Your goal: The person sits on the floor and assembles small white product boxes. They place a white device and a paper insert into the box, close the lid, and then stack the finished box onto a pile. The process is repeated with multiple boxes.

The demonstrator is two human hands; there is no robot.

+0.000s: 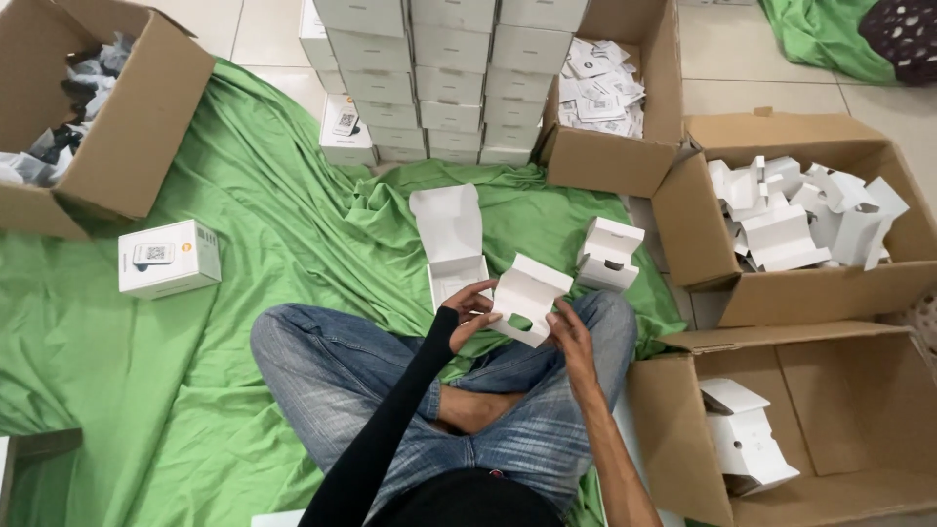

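Note:
I sit cross-legged in jeans on a green cloth [244, 244]. Both hands hold a folded white cardboard insert [528, 298] above my lap. My left hand [471, 307], in a black sleeve, grips its left side. My right hand [569, 337] holds its lower right edge. Just beyond the insert lies an open white box [451, 239] with its lid flipped up. Another folded white insert [609, 255] rests on the cloth to the right.
A stack of closed white boxes [444, 78] stands ahead. Cardboard cartons surround me: one with dark items [117, 127] at left, one with paper leaflets [610, 107], one full of white inserts [791, 210], one nearly bare [810, 420]. A lone white box [168, 258] lies left.

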